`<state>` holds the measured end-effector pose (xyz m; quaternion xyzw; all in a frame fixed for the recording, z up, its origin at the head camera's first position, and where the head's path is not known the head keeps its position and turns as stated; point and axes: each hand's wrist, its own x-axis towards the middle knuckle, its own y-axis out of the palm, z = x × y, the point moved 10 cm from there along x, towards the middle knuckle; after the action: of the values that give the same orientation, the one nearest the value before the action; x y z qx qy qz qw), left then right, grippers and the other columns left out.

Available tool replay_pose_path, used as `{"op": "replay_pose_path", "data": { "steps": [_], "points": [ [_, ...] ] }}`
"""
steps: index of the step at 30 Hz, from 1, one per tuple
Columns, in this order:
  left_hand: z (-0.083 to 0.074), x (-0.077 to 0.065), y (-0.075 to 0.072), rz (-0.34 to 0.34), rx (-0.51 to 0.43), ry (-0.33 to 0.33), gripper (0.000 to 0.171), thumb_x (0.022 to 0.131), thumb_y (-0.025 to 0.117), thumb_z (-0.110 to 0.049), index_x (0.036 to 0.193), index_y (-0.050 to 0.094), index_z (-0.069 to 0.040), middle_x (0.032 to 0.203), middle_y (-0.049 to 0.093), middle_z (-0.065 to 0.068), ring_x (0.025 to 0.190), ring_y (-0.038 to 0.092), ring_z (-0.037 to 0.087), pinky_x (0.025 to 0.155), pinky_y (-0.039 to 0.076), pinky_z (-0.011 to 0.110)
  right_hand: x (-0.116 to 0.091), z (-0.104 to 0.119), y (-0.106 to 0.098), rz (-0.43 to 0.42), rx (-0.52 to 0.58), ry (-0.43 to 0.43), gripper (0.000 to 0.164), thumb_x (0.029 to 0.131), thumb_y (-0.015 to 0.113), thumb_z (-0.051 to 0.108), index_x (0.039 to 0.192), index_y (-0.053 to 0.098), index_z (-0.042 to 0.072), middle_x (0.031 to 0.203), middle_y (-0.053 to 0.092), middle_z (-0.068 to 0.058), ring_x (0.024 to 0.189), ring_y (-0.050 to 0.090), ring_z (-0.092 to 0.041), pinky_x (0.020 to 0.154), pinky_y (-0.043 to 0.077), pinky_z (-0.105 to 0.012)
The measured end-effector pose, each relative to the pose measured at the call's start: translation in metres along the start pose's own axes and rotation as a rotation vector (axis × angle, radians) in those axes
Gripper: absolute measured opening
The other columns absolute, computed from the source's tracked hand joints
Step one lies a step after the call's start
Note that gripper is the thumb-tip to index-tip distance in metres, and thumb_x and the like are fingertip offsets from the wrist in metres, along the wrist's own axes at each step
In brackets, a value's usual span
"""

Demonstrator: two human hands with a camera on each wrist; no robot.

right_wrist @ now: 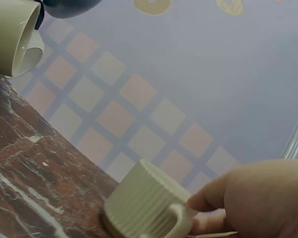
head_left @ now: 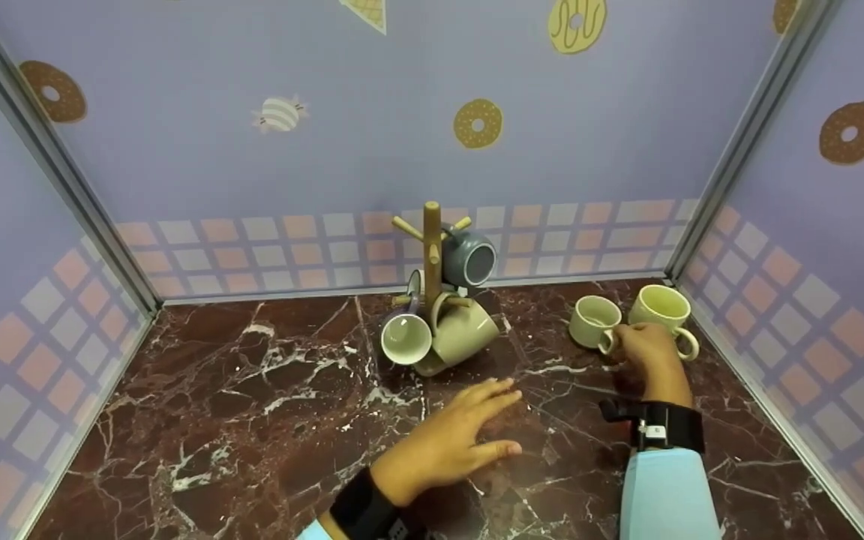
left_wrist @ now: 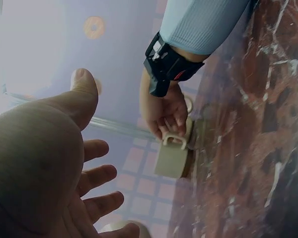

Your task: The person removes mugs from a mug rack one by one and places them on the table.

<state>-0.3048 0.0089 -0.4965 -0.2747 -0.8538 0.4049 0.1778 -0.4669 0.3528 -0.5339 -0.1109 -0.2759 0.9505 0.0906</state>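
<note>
A small ribbed cream mug (head_left: pixel 592 321) stands at the right of the counter; its handle (right_wrist: pixel 178 221) faces my right hand. My right hand (head_left: pixel 649 349) has its fingers curled at that handle, and fingertips touch it in the right wrist view. Just behind the hand is a larger pale yellow-green mug (head_left: pixel 661 305). Near the middle, my left hand (head_left: pixel 451 435) hovers with fingers spread, holding nothing. Beyond it, a wooden mug tree (head_left: pixel 432 247) carries a grey-blue mug (head_left: pixel 469 257), a cream mug (head_left: pixel 466 334) and a mug with a pale inside (head_left: pixel 406 339).
Another mug (head_left: pixel 415 283) hangs partly hidden behind the tree's post. The dark red marbled counter (head_left: pixel 252 420) is bounded by a purple back wall (head_left: pixel 372 165) and side walls. Two bare pegs stick out from the upper tree.
</note>
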Motion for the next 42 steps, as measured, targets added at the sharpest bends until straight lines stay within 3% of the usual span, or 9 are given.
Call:
{"op": "replay_pose_path", "data": {
  "steps": [4,10,15,22,26,29,36,42],
  "points": [
    [0.005,-0.002,-0.022,-0.057,-0.030,-0.021,0.077,0.109,0.063,-0.062,0.176,0.043,-0.028,0.189,0.026,-0.008,0.174,0.031,0.032,0.136,0.037,0.065,-0.006,0.019,-0.020,-0.127,-0.178,-0.064,0.037,0.103,0.058,0.032,0.092,0.079,0.004,0.095,0.075,-0.015,0.089,0.066,-0.033,0.072,0.050,-0.035],
    [0.011,-0.011,-0.065,-0.221,-0.031,-0.055,0.073,0.109,0.064,-0.059,0.171,0.050,-0.022,0.185,0.036,0.003,0.167,0.044,0.041,0.136,0.039,0.063,-0.015,0.048,-0.018,-0.153,-0.222,-0.126,0.047,0.109,0.058,0.036,0.128,0.080,0.000,0.126,0.079,-0.025,0.109,0.073,-0.042,0.088,0.058,-0.046],
    [0.015,-0.020,-0.098,-0.386,-0.053,-0.074,0.066,0.112,0.065,-0.053,0.165,0.057,-0.015,0.175,0.050,0.013,0.157,0.055,0.045,0.129,0.047,0.067,-0.029,0.086,-0.005,-0.187,-0.245,-0.233,0.044,0.109,0.060,0.033,0.132,0.076,-0.002,0.135,0.076,-0.029,0.123,0.072,-0.049,0.110,0.056,-0.063],
    [0.025,-0.033,-0.131,-0.536,-0.092,-0.110,0.056,0.114,0.066,-0.046,0.158,0.064,-0.011,0.165,0.060,0.014,0.153,0.058,0.042,0.130,0.047,0.065,-0.054,0.146,0.036,-0.224,-0.356,-0.442,0.034,0.109,0.066,0.026,0.126,0.078,-0.001,0.127,0.079,-0.029,0.120,0.075,-0.051,0.108,0.059,-0.066],
    [0.029,-0.041,-0.143,-0.592,-0.091,-0.127,0.054,0.112,0.069,-0.043,0.155,0.066,-0.011,0.161,0.063,0.013,0.149,0.062,0.039,0.128,0.051,0.063,-0.070,0.186,0.066,-0.220,-0.420,-0.618,0.025,0.107,0.070,0.019,0.118,0.079,-0.001,0.119,0.080,-0.027,0.115,0.076,-0.049,0.106,0.061,-0.065],
    [0.031,-0.043,-0.147,-0.612,-0.111,-0.141,0.056,0.111,0.070,-0.045,0.155,0.066,-0.011,0.161,0.063,0.013,0.148,0.063,0.037,0.127,0.051,0.062,-0.084,0.214,0.076,-0.241,-0.470,-0.728,0.022,0.106,0.071,0.018,0.115,0.079,0.000,0.117,0.081,-0.024,0.114,0.076,-0.048,0.105,0.062,-0.063],
    [0.043,-0.047,-0.156,-0.677,-0.188,-0.162,0.056,0.111,0.071,-0.042,0.157,0.065,-0.009,0.160,0.064,0.014,0.151,0.061,0.040,0.130,0.047,0.066,-0.104,0.268,0.086,-0.179,-0.504,-0.825,0.028,0.109,0.068,0.022,0.127,0.075,0.001,0.130,0.078,-0.019,0.127,0.072,-0.043,0.114,0.060,-0.061],
    [0.049,-0.050,-0.161,-0.725,-0.281,-0.121,0.054,0.114,0.069,-0.032,0.162,0.061,-0.010,0.165,0.060,0.018,0.153,0.059,0.042,0.120,0.058,0.061,-0.117,0.314,0.099,-0.121,-0.537,-0.926,0.031,0.111,0.070,0.023,0.134,0.072,0.002,0.136,0.076,-0.018,0.130,0.071,-0.041,0.117,0.059,-0.059]
  ]
}}
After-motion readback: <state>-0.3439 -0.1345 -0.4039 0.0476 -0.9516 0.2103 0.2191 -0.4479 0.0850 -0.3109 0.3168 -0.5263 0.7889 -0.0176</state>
